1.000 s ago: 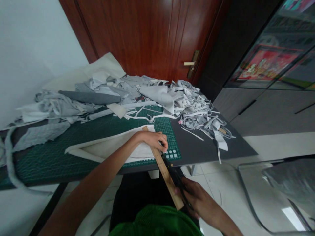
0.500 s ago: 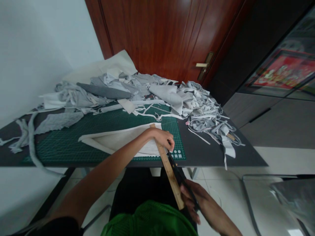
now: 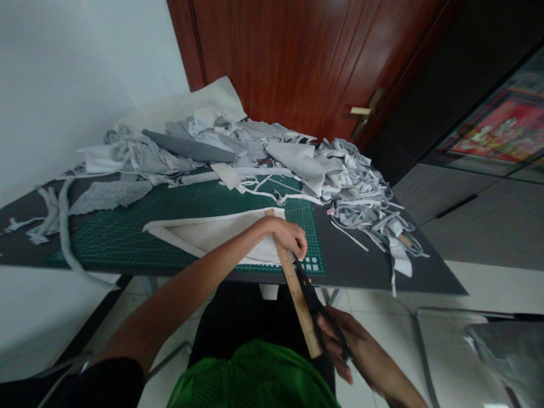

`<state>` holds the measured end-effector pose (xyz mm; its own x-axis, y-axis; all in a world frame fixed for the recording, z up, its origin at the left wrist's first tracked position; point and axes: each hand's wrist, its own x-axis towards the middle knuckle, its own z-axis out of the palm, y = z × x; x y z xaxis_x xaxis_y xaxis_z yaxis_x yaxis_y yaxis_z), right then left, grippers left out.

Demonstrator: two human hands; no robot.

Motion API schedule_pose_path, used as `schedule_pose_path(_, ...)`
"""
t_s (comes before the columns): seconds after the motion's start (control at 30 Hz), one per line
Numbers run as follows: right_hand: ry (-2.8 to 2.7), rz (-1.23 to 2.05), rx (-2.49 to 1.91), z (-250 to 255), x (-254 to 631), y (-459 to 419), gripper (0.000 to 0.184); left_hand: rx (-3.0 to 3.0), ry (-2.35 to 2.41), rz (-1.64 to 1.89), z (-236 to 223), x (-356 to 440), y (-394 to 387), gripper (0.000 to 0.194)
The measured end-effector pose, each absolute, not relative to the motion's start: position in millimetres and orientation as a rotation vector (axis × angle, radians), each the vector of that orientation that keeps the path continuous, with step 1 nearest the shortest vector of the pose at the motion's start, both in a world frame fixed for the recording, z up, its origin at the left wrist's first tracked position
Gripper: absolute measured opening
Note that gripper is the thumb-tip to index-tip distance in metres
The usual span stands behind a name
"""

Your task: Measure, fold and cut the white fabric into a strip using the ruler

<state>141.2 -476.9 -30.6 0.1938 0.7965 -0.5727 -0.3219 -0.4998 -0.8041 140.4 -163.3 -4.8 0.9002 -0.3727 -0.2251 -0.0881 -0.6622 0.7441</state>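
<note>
Dark table [image 3: 433,277] before a reddish-brown door [image 3: 289,62]: curled left hand [image 3: 291,236] rests on a wooden ruler [image 3: 298,300] crossing pale fabric [image 3: 216,233] on a green mat [image 3: 114,232], its grip unclear; right hand [image 3: 352,340] grasps black scissors [image 3: 310,296] beside the ruler

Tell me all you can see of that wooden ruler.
The ruler is a long, straight, light-brown strip that looks wooden, with faint dark marks. It slants across the pale cloth, its near end jutting past the edge of the table. The left hand lies over it; black scissors run alongside, contact unclear.
</note>
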Motion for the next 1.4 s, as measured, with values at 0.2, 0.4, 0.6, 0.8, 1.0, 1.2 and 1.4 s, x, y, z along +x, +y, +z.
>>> schedule_pose_path(0.2, -0.500, 1.484, -1.529, -31.9, 143.8, -479.0, 0.059, 2.270, -0.324, -0.494, -2.7, 140.1, -164.0, 0.010)
schedule_pose_path(0.4, -0.480, 1.479, -1.494, -36.8, 144.3, -478.7, 0.057, 2.249, -0.307, -0.555, -5.5, 147.9, -163.3, 0.007)
schedule_pose_path(0.6, -0.444, 1.473, -1.498, -31.6, 139.9, -471.1, 0.062, 2.256, -0.258, -0.576, -7.0, 151.4, -164.0, 0.010)
schedule_pose_path(0.8, -0.382, 1.443, -1.516, -31.3, 135.8, -465.1, 0.071, 2.277, -0.211, -0.611, -6.1, 152.4, -165.2, 0.019)
schedule_pose_path(1.0, -0.401, 1.414, -1.524, -32.0, 134.7, -457.3, 0.070, 2.294, -0.187, -0.621, -2.4, 150.9, -166.2, 0.022)
schedule_pose_path(1.2, -0.481, 1.430, -1.510, -33.9, 140.6, -455.3, 0.068, 2.299, -0.178, -0.625, -1.1, 149.0, -164.7, 0.024)
schedule_pose_path(1.4, -0.482, 1.440, -1.502, -34.5, 141.6, -454.6, 0.069, 2.294, -0.182, -0.619, -3.9, 150.3, -163.0, 0.024)
